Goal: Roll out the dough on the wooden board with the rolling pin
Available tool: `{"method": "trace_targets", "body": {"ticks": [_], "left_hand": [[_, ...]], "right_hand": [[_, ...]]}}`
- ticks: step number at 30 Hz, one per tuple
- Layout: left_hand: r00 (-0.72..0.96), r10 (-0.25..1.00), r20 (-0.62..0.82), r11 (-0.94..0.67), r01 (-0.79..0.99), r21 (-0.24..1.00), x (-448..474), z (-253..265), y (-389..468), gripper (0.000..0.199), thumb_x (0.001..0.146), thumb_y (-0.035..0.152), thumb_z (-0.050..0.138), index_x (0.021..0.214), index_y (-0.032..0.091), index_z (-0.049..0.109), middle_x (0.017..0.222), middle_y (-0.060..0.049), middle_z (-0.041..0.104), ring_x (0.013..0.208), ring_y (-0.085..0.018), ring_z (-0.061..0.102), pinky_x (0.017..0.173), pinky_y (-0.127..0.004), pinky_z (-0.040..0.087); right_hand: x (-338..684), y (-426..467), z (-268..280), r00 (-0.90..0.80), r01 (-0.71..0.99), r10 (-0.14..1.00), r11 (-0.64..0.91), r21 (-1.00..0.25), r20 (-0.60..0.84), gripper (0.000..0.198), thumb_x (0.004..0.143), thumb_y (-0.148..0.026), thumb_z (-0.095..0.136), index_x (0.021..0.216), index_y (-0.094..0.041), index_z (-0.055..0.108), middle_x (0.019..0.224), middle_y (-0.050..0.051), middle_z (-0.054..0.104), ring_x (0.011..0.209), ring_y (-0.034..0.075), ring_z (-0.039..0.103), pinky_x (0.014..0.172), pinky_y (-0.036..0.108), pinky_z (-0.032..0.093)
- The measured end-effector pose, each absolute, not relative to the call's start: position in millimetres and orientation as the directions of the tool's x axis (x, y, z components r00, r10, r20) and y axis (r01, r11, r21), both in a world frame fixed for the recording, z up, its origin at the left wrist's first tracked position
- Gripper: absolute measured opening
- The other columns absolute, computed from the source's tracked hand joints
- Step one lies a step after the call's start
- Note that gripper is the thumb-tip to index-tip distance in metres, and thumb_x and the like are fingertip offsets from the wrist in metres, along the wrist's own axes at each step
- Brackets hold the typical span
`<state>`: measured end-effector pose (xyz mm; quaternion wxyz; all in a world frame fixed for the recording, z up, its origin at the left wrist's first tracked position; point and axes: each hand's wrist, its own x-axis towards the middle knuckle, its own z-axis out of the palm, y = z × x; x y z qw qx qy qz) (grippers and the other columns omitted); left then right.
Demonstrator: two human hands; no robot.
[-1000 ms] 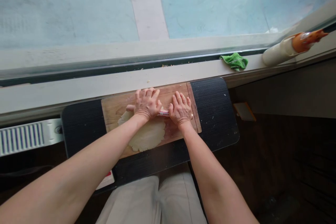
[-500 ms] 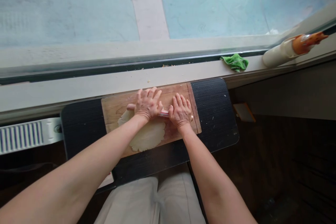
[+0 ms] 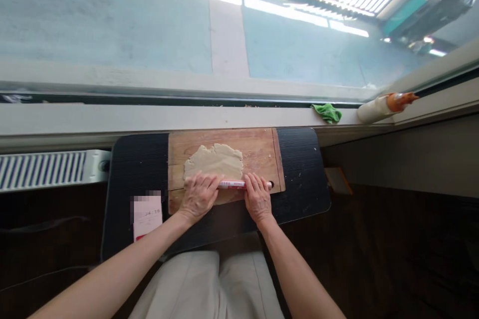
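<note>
A flat, ragged-edged sheet of pale dough (image 3: 214, 160) lies on a wooden cutting board (image 3: 258, 147). Across the dough's near edge runs a rolling pin (image 3: 232, 185) with a red and white printed wrapper. My left hand (image 3: 201, 193) is closed over the pin's left part, hiding that end and some of the dough beneath. On the right part of the pin rests my right hand (image 3: 257, 196), fingers curled over it beside the dough. The pin's right tip shows just past that hand.
The board lies on a black table (image 3: 299, 169) against a white windowsill (image 3: 149, 118). A green cloth (image 3: 328, 113) and a white bottle with an orange top (image 3: 377, 108) are on the sill. A pale card (image 3: 147, 214) lies left; a radiator (image 3: 52, 169) stands beyond.
Both hands have drawn the rolling pin toward my body, from the dough's far side to its near edge. The head view has shifted, bringing the pale card more fully into sight.
</note>
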<state>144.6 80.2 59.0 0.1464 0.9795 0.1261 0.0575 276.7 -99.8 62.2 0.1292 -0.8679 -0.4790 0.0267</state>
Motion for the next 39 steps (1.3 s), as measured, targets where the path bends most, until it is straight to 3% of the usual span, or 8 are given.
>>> {"method": "trace_targets", "body": {"ticks": [4, 7, 11, 18, 24, 32, 39], "left_hand": [[0.932, 0.358, 0.052, -0.894, 0.326, 0.307, 122, 62, 88, 0.039, 0.089, 0.023, 0.046, 0.127, 0.023, 0.054, 0.114, -0.009, 0.062, 0.104, -0.026, 0.055, 0.092, -0.043, 0.041], [0.866, 0.497, 0.061, -0.824, 0.449, 0.344, 121, 71, 95, 0.036, 0.090, 0.027, 0.046, 0.124, 0.021, 0.056, 0.110, -0.009, 0.061, 0.102, -0.026, 0.053, 0.089, -0.042, 0.043], [0.819, 0.569, 0.077, -0.758, 0.486, 0.436, 131, 76, 101, 0.026, 0.090, 0.031, 0.045, 0.105, 0.020, 0.063, 0.107, -0.010, 0.058, 0.102, -0.025, 0.052, 0.091, -0.040, 0.044], [0.530, 0.840, 0.111, -0.521, 0.734, 0.436, 172, 55, 109, 0.043, 0.088, 0.030, 0.043, 0.129, 0.016, 0.051, 0.136, -0.015, 0.049, 0.128, -0.030, 0.040, 0.112, -0.051, 0.021], [0.513, 0.852, 0.102, -0.508, 0.766, 0.393, 176, 56, 88, 0.043, 0.092, 0.028, 0.037, 0.130, 0.016, 0.050, 0.141, -0.014, 0.046, 0.135, -0.027, 0.036, 0.116, -0.051, 0.014], [0.427, 0.902, 0.070, -0.420, 0.823, 0.383, 181, 62, 27, 0.046, 0.090, 0.024, 0.037, 0.134, 0.015, 0.046, 0.143, -0.016, 0.045, 0.135, -0.030, 0.036, 0.114, -0.055, 0.015], [0.324, 0.941, 0.094, -0.334, 0.861, 0.384, 179, 58, 52, 0.044, 0.088, 0.022, 0.038, 0.130, 0.016, 0.051, 0.137, -0.015, 0.052, 0.131, -0.030, 0.041, 0.112, -0.054, 0.019]], "right_hand": [[299, -73, 87, 0.452, 0.870, 0.892, -0.441, -0.220, 0.000, 0.033, 0.088, -0.018, 0.050, 0.120, -0.020, 0.058, 0.111, 0.007, 0.064, 0.107, 0.022, 0.051, 0.105, 0.038, 0.032], [314, -30, 105, 0.395, 0.885, 0.916, -0.400, -0.241, -0.068, 0.033, 0.082, -0.018, 0.053, 0.114, -0.023, 0.061, 0.110, 0.006, 0.062, 0.107, 0.023, 0.049, 0.100, 0.037, 0.035], [323, 34, 107, 0.378, 0.866, 0.914, -0.406, -0.292, -0.149, 0.036, 0.084, -0.019, 0.046, 0.117, -0.024, 0.058, 0.110, 0.005, 0.061, 0.101, 0.021, 0.053, 0.087, 0.033, 0.041], [318, 62, 72, 0.376, 0.901, 0.926, -0.363, -0.238, 0.012, 0.034, 0.088, -0.021, 0.044, 0.120, -0.020, 0.056, 0.123, 0.009, 0.056, 0.108, 0.026, 0.047, 0.092, 0.038, 0.036], [320, 47, 70, 0.290, 0.923, 0.957, -0.277, -0.267, 0.010, 0.039, 0.084, -0.024, 0.048, 0.122, -0.020, 0.055, 0.124, 0.010, 0.056, 0.110, 0.027, 0.047, 0.095, 0.041, 0.035], [334, 9, 65, 0.076, 0.965, 0.997, -0.071, -0.252, 0.010, 0.051, 0.086, -0.024, 0.043, 0.136, -0.013, 0.045, 0.146, 0.012, 0.041, 0.135, 0.024, 0.032, 0.113, 0.041, 0.020], [329, 59, 68, -0.011, 0.958, 1.000, 0.010, -0.286, -0.005, 0.056, 0.084, -0.028, 0.048, 0.138, -0.013, 0.042, 0.147, 0.012, 0.039, 0.138, 0.025, 0.029, 0.115, 0.043, 0.018]]}}
